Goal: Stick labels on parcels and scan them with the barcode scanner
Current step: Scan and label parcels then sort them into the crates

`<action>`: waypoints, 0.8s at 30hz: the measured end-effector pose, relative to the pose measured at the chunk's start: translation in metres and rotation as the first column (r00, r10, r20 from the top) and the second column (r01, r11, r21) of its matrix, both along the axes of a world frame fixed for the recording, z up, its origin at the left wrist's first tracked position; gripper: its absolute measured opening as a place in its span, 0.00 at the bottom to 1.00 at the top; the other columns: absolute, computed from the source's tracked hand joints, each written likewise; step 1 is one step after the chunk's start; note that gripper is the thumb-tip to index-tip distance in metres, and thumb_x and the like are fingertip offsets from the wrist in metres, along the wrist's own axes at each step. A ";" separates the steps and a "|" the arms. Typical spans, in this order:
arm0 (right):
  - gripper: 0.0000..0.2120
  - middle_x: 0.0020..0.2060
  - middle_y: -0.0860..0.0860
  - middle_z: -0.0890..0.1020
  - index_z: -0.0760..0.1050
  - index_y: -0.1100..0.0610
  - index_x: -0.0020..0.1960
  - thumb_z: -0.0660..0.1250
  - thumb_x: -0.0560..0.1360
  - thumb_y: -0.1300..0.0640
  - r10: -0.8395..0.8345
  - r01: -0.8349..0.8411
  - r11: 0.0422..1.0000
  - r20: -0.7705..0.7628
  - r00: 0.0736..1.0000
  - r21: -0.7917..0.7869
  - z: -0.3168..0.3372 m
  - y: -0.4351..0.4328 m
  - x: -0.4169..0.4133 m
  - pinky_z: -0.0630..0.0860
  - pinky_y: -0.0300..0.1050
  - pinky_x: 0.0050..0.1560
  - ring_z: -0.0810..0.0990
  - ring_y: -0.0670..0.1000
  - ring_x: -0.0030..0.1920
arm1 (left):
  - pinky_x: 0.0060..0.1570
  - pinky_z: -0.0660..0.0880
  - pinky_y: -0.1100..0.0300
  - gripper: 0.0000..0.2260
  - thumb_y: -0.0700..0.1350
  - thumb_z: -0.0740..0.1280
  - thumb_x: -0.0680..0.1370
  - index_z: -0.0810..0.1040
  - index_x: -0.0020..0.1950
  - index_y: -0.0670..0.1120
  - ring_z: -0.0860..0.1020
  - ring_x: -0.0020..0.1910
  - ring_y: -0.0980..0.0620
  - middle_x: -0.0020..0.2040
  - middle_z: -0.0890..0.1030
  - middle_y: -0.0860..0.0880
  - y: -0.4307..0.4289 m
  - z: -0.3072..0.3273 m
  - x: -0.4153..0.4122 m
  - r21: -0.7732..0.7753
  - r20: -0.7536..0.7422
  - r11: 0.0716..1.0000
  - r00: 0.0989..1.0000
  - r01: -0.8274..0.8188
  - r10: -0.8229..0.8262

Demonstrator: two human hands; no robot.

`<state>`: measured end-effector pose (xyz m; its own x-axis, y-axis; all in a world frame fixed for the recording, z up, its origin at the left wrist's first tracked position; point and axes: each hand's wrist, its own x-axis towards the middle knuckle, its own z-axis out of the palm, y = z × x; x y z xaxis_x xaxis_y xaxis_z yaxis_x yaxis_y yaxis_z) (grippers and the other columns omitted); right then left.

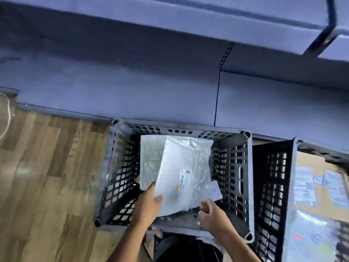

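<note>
A white bubble-wrap parcel (177,176) with a small printed label (182,181) lies tilted inside a grey lattice crate (234,165) on the floor. My left hand (149,203) grips the parcel's near left edge, thumb on top. My right hand (211,214) hovers at the parcel's near right corner, fingers curled; whether it pinches something I cannot tell. Under the parcel lie a clear plastic bag (151,159) and a white envelope (216,190). No barcode scanner is in view.
A second lattice crate (273,186) at the right holds a cardboard box (319,186) with labels and plastic-wrapped parcels. Wooden floor (47,176) spreads to the left. A blue-grey shelf unit (132,82) stands behind the crates. A white cable (7,114) hangs at far left.
</note>
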<state>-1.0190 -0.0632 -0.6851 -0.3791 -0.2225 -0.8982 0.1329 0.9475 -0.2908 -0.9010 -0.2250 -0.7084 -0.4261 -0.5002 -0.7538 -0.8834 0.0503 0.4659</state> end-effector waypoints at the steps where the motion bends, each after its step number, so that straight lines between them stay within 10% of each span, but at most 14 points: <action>1: 0.19 0.58 0.49 0.77 0.68 0.56 0.67 0.59 0.76 0.60 -0.002 0.002 1.000 0.000 1.000 -0.010 0.023 -0.004 -0.002 0.72 0.41 0.56 0.76 0.49 0.57 | 0.52 0.75 0.56 0.18 0.42 0.62 0.79 0.70 0.69 0.49 0.79 0.55 0.49 0.59 0.80 0.49 -0.003 0.024 0.004 -0.037 -0.010 0.999 0.999 0.037 -0.038; 8: 0.22 0.67 0.54 0.72 0.64 0.59 0.70 0.61 0.77 0.64 0.066 -0.084 0.985 -0.125 0.990 -0.149 0.206 -0.033 -0.028 0.72 0.43 0.53 0.75 0.53 0.61 | 0.63 0.71 0.51 0.22 0.43 0.63 0.76 0.68 0.67 0.62 0.76 0.62 0.49 0.67 0.75 0.48 -0.052 0.198 0.030 0.031 -0.153 0.986 0.976 0.164 -0.157; 11: 0.26 0.66 0.54 0.71 0.64 0.58 0.70 0.65 0.73 0.64 0.042 -0.083 0.971 -0.181 0.983 -0.226 0.285 -0.046 -0.040 0.77 0.50 0.53 0.77 0.54 0.57 | 0.61 0.73 0.51 0.17 0.39 0.63 0.76 0.72 0.64 0.51 0.77 0.58 0.48 0.61 0.79 0.47 -0.071 0.298 0.029 0.043 -0.189 0.973 0.958 0.226 -0.215; 17: 0.46 0.76 0.50 0.55 0.47 0.52 0.78 0.73 0.71 0.60 0.223 -0.378 0.848 -0.398 0.890 -0.370 0.415 -0.068 -0.079 0.58 0.49 0.72 0.53 0.53 0.76 | 0.63 0.69 0.55 0.19 0.44 0.67 0.75 0.72 0.65 0.41 0.74 0.61 0.51 0.63 0.76 0.47 -0.095 0.477 0.013 -0.132 -0.213 0.846 0.819 0.516 -0.533; 24: 0.14 0.52 0.46 0.82 0.78 0.52 0.56 0.74 0.71 0.59 0.334 -0.422 0.682 -0.260 0.906 -0.597 0.535 -0.081 -0.101 0.77 0.35 0.49 0.80 0.43 0.52 | 0.52 0.71 0.58 0.15 0.48 0.70 0.74 0.76 0.56 0.43 0.76 0.52 0.50 0.53 0.79 0.48 -0.124 0.647 0.009 -0.398 -0.110 0.711 0.740 0.579 -0.664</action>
